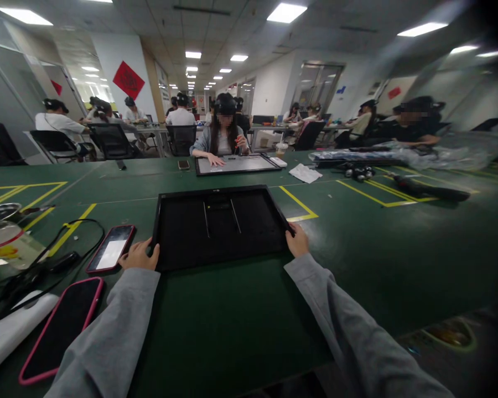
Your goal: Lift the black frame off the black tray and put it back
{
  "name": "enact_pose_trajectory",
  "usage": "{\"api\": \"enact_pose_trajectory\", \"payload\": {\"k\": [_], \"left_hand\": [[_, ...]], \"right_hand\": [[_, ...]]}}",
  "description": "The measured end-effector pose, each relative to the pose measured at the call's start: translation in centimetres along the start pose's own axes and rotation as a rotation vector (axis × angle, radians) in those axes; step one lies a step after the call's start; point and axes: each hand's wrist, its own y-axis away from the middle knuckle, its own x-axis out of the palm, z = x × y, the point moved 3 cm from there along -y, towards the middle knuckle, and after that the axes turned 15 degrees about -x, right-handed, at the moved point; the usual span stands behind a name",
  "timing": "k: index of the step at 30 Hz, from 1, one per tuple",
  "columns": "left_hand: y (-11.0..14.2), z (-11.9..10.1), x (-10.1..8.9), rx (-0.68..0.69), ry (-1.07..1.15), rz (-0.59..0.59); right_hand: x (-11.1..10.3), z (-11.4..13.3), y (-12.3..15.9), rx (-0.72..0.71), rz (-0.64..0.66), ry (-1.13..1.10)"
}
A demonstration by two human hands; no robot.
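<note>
A black rectangular panel with a raised rim (pixel 182 229), like the back shell of a flat screen, is in front of me over the green table. Two thin pale strips (pixel 235 216) run down its middle. My left hand (pixel 140 256) grips its left edge near the front corner, thumb on the near side. On the right edge my right hand (pixel 297 241) is closed around the rim. The fingertips of both hands are partly hidden by the panel. A phone with a lit screen (pixel 111 249) lies close beside my left hand.
At left are a pink-cased phone (pixel 64 326), a white device (pixel 16 331), black cables (pixel 68 262) and a clear plastic cup (pixel 14 246). Across the table a person (pixel 222 135) works at another framed panel (pixel 249 163). A crumpled tissue (pixel 305 173) and a dark power tool (pixel 429 189) lie at right.
</note>
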Motion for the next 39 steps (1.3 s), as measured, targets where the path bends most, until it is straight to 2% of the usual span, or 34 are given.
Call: {"api": "enact_pose_trajectory", "payload": {"k": [4,7,10,14,18,21,24,30,39], "left_hand": [[0.4,-0.5,0.0,0.049,0.037,-0.105],[0.9,-1.0,-0.8,0.086,0.065,-0.194],[1.1,-0.9,-2.1,0.131,0.092,-0.216],[1.3,-0.1,-4.2,0.190,0.115,-0.241],[1.6,0.3,-5.4,0.199,0.103,-0.289],[1.6,0.0,-5.2,0.166,0.064,-0.294],[1.5,-0.5,-4.6,0.143,0.055,-0.245],[1.2,-1.0,-2.9,0.096,0.071,-0.229],[0.5,-0.6,-1.4,0.077,0.077,-0.194]], "right_hand": [[0.3,-1.0,-0.8,-0.034,0.030,0.019],[0.1,-0.5,-0.9,-0.080,0.028,0.028],[-1.1,1.8,-1.2,-0.177,-0.058,0.032],[-3.8,6.1,-1.3,-0.355,-0.245,0.132],[-5.1,8.0,-1.3,-0.391,-0.293,0.284],[-4.7,7.2,-1.5,-0.389,-0.239,0.279],[-3.6,5.6,-1.6,-0.371,-0.127,0.181],[-1.5,2.7,-1.1,-0.228,0.080,0.093],[-0.8,1.7,-0.7,-0.180,0.138,0.132]]}}
